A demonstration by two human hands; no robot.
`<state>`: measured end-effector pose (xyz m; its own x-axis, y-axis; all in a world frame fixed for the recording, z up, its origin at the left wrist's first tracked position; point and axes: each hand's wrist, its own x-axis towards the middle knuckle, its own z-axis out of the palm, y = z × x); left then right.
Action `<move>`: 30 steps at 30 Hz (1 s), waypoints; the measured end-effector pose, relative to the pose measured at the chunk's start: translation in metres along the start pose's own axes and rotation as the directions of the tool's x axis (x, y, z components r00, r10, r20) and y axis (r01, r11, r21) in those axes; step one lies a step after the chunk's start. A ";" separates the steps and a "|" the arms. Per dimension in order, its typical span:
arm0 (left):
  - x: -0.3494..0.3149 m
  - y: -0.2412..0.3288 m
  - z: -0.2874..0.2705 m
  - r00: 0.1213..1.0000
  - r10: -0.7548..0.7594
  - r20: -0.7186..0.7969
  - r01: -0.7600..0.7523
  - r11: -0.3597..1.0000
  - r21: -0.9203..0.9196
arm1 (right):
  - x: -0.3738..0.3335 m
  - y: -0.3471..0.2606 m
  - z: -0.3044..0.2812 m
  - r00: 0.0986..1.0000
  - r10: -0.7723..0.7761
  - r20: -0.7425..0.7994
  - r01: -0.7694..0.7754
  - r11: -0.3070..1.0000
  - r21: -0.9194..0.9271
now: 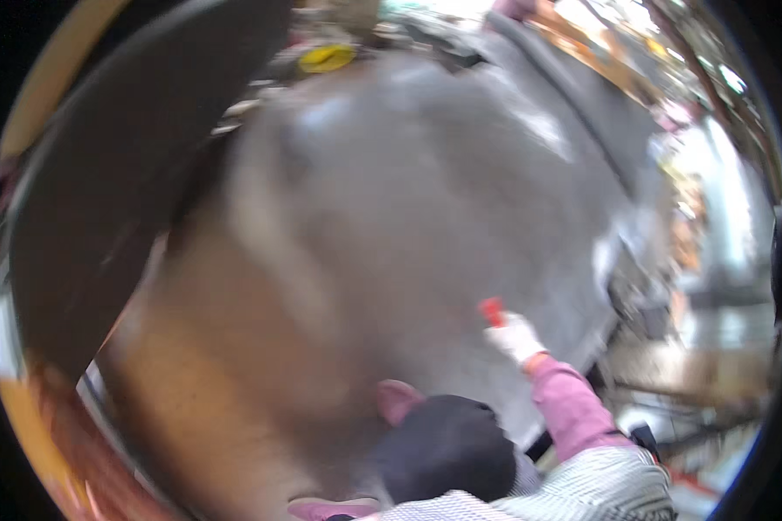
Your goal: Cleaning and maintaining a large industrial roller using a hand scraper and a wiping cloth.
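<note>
My right hand (pixel 516 337), in a white glove, reaches out at the lower right from a pink sleeve. Its fingers are closed around a small red thing (pixel 492 311), whose kind is too blurred to tell. Below and beyond this hand spreads a large dark grey sheet (pixel 426 191), smooth and shiny in places, with an uneven edge. The red thing appears over the sheet; whether it touches, I cannot tell. My left hand is out of the picture.
Another big dark sheet or panel (pixel 130 156) rises along the left. Brown floor (pixel 217 373) shows at the lower left, near my pink shoe (pixel 398 401). A yellow round thing (pixel 327 58) lies among clutter at the far edge. Blurred clutter (pixel 656 313) lines the right.
</note>
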<state>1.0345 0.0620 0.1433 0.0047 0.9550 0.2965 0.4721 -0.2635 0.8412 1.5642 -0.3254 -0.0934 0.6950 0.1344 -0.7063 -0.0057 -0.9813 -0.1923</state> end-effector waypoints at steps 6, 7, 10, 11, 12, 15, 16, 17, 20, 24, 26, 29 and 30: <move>0.010 0.016 0.041 0.983 0.153 0.101 -0.162 0.984 0.079 | 0.061 -0.107 -0.102 0.467 -0.531 -0.707 0.826 0.548 0.134; 0.008 0.018 0.028 0.989 0.134 0.068 -0.141 0.984 0.106 | 0.048 -0.153 -0.112 0.625 -0.522 -0.580 0.780 0.439 0.446; 0.000 -0.001 -0.024 0.997 0.062 -0.034 -0.056 0.987 0.153 | 0.002 -0.280 -0.123 0.690 -0.653 -0.313 0.650 0.368 0.665; 0.000 -0.016 -0.035 0.999 0.006 -0.033 -0.002 0.992 0.123 | 0.001 -0.307 -0.127 0.679 -0.701 -0.221 0.618 0.382 0.687; 0.003 -0.031 -0.038 0.996 -0.078 -0.037 0.080 0.994 0.072 | 0.012 -0.334 -0.126 0.652 -0.728 -0.210 0.632 0.369 0.682; 0.019 -0.064 -0.027 0.946 -0.323 -0.021 0.324 0.942 0.089 | 0.025 -0.399 -0.087 0.271 -0.926 -0.261 0.943 0.202 0.264; 0.025 -0.075 -0.008 0.913 -0.407 -0.028 0.408 0.911 0.062 | 0.005 -0.416 -0.063 0.318 -0.930 -0.182 0.916 0.252 0.313; 0.028 -0.099 -0.003 0.870 -0.492 -0.011 0.491 0.869 -0.061 | -0.009 -0.436 -0.036 0.348 -0.933 -0.098 0.881 0.289 0.374; 0.040 -0.200 0.040 0.723 -0.691 -0.023 0.621 0.663 -0.419 | -0.031 -0.456 0.051 0.549 -0.786 0.285 0.305 0.505 0.807; 0.043 -0.244 0.133 0.654 -0.739 0.160 0.604 0.383 -0.699 | -0.078 -0.409 0.092 0.612 -0.690 0.387 0.347 0.674 0.653; 0.069 -0.263 0.179 0.698 -0.672 0.246 0.587 0.341 -0.734 | -0.062 -0.368 0.073 0.587 -0.643 0.491 0.283 0.732 0.620; 0.118 -0.292 0.235 0.750 -0.586 0.307 0.550 0.293 -0.782 | -0.056 -0.300 0.022 0.838 -0.490 0.240 0.329 0.805 0.494; 0.135 -0.297 0.255 0.776 -0.555 0.298 0.497 0.249 -0.831 | -0.049 -0.272 0.002 0.838 -0.512 0.190 0.330 0.752 0.570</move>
<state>1.1194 0.3041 -0.1814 0.0045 0.9284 -0.3716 -0.6129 0.2962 0.7325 1.5307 -0.0649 -0.0076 0.4487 0.6410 -0.6227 -0.1847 -0.6152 -0.7664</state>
